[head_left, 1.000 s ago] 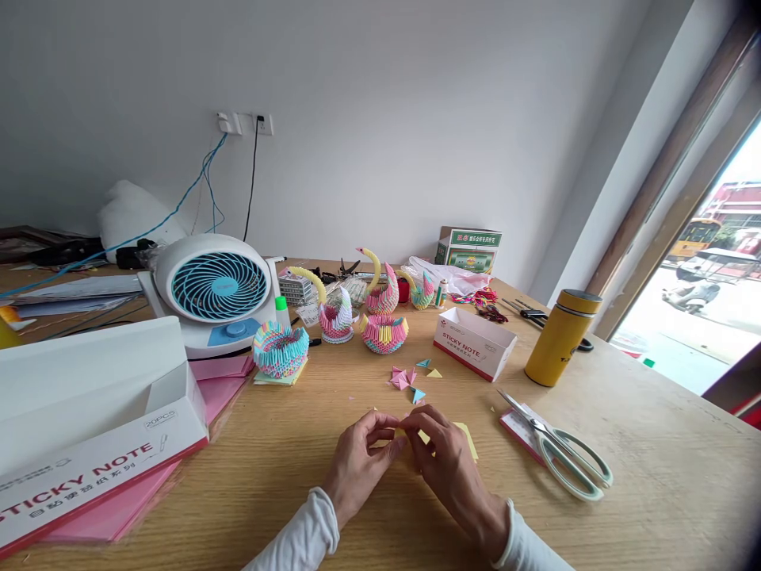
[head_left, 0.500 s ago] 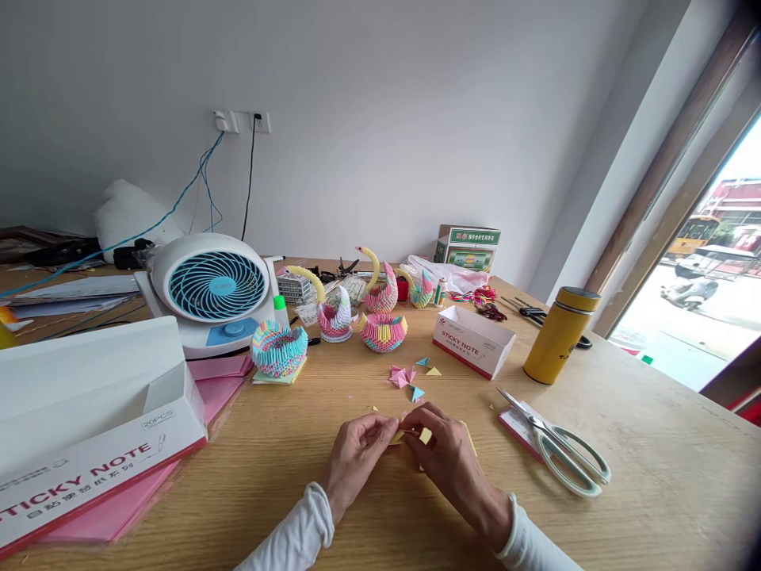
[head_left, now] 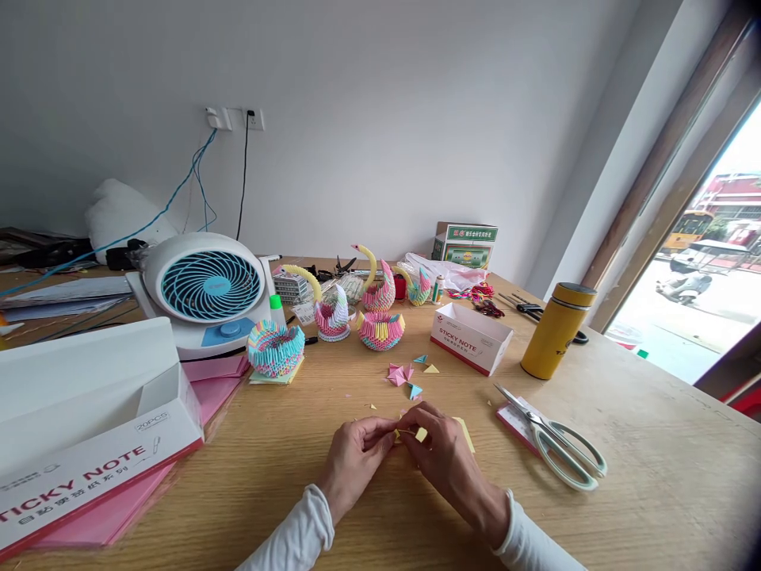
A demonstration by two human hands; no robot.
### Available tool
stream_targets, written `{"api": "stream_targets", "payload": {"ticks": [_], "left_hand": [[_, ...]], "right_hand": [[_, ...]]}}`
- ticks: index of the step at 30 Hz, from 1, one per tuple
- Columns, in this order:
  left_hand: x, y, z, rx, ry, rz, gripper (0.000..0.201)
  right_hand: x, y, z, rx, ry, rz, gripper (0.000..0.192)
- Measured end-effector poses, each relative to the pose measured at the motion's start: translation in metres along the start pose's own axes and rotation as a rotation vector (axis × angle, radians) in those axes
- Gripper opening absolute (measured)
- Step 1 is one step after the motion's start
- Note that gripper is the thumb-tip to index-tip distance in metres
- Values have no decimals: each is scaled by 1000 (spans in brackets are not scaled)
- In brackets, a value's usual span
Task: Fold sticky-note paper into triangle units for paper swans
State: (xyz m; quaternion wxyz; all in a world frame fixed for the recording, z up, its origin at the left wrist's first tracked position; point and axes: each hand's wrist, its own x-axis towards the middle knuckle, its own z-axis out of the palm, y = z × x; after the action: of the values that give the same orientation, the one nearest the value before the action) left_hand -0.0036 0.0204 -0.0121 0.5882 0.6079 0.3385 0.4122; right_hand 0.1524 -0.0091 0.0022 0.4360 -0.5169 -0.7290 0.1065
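Note:
Low over the front of the table, my left hand [head_left: 358, 456] and my right hand [head_left: 443, 444] meet at the fingertips. Both pinch a small folded piece of yellow paper [head_left: 421, 434], mostly covered by my fingers. Under my right hand, the edge of a yellow paper stack [head_left: 464, 434] shows on the wood. Just beyond lie loose folded triangles: a pink cluster [head_left: 399, 374], a blue piece [head_left: 414, 391] and a yellow piece [head_left: 431, 369]. To the right, white-handled scissors [head_left: 564, 452] rest across a pink paper pad [head_left: 518, 428].
Several folded-paper swans stand behind, with a pink paper bowl [head_left: 381, 331] and a blue paper bowl [head_left: 277, 349]. A large sticky-note box [head_left: 101, 444] and a white fan [head_left: 208, 293] occupy the left. Right are a small sticky-note box [head_left: 471, 339] and a yellow bottle [head_left: 559, 331].
The yellow paper has turned slightly between my fingertips, and my fingers have drawn closer together. The whole view has shifted a little. Other things on the table stay in place.

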Motion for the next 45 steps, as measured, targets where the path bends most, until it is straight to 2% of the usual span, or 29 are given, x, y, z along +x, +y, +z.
{"api": "stream_targets", "payload": {"ticks": [11,15,18,23,31,37,42,45], "left_hand": [[0,4,0,277,112,2,13],[1,7,-1,217,123,-37,16],[1,8,-2,109,149,-37,22],[0,13,-2,-40,161,-107,30],[1,8,-1,7,174,-40,32],[2,10,-3,-67,157,-50,36],[1,12,-3,-13,125,-11,32],[1,10,-2,16,126,12,31]], "right_hand": [[-5,1,3,58,-37,4,15],[-1,-4,-1,251,-65,100,5],[2,-3,-1,312,-55,182,14],[0,4,5,370,-48,227,21],[0,7,7,597,-89,336,34],[2,11,4,671,-153,352,38],[1,14,5,684,-202,363,37],[0,15,8,695,-189,372,38]]}}
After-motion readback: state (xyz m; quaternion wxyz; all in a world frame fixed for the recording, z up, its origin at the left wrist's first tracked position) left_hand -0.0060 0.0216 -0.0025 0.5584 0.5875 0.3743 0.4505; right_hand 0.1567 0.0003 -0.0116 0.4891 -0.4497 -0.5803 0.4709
